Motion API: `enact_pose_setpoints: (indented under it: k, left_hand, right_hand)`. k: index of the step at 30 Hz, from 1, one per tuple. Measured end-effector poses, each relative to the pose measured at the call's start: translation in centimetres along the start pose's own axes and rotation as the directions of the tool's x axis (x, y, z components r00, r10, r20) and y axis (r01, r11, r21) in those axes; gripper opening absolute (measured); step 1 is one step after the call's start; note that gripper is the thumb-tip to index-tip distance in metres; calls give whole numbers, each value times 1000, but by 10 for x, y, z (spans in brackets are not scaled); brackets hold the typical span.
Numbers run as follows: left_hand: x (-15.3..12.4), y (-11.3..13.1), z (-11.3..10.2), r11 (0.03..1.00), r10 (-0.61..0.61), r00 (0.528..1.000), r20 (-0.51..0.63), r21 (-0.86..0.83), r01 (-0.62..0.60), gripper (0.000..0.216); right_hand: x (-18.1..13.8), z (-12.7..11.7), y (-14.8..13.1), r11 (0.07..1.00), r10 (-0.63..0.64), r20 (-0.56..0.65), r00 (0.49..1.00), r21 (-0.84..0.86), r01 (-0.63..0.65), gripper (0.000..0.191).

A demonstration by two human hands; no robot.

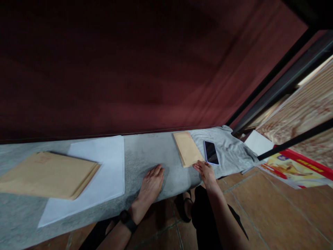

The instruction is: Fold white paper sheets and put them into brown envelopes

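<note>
My left hand (pixel 153 180) lies palm down on the grey cloth-covered surface, its fingers stretched out and holding nothing. My right hand (pixel 204 170) has its thumb and fingers closed on the near right corner of a small brown paper envelope (pixel 188 149); more than one layer shows along the envelope's left edge. Just right of that envelope is a dark-screened phone (pixel 211 152) in a pale purple case. To the left of my left hand, white paper sheets (pixel 111 173) lie flat, partly covered by a stack of larger brown envelopes (pixel 52 175).
A dark red wall (pixel 130 86) rises behind the narrow grey cloth-covered surface (pixel 145 146). Black metal bars (pixel 270 76) stand at the right. A red and yellow printed box (pixel 296 168) is on the tiled floor (pixel 249 205) beyond the surface's right end.
</note>
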State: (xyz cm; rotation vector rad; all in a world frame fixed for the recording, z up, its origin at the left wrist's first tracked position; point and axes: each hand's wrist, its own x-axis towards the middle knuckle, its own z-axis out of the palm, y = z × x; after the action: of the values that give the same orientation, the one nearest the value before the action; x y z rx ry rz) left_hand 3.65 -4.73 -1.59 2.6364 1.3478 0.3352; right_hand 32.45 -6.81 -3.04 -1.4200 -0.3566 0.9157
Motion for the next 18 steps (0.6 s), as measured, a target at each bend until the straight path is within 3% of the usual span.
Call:
enact_pose_setpoints:
  k: [8,14,18]
  left_hand:
    - [1,-1,1,1000,9,1000,-9,-26,-9,37]
    - [0,-2,1,998,5,1000,-24,-66,-7,36]
    - [-1,-3,2,995,-4,1000,-13,-96,3,37]
  right_hand:
    - [-1,-3,-3,998,53,5,999,-28,-53,10]
    - [-4,-3,-1,993,22,28,999,-119,-19,13]
    - [-7,-4,1,968,-66,1,998,-242,64,24]
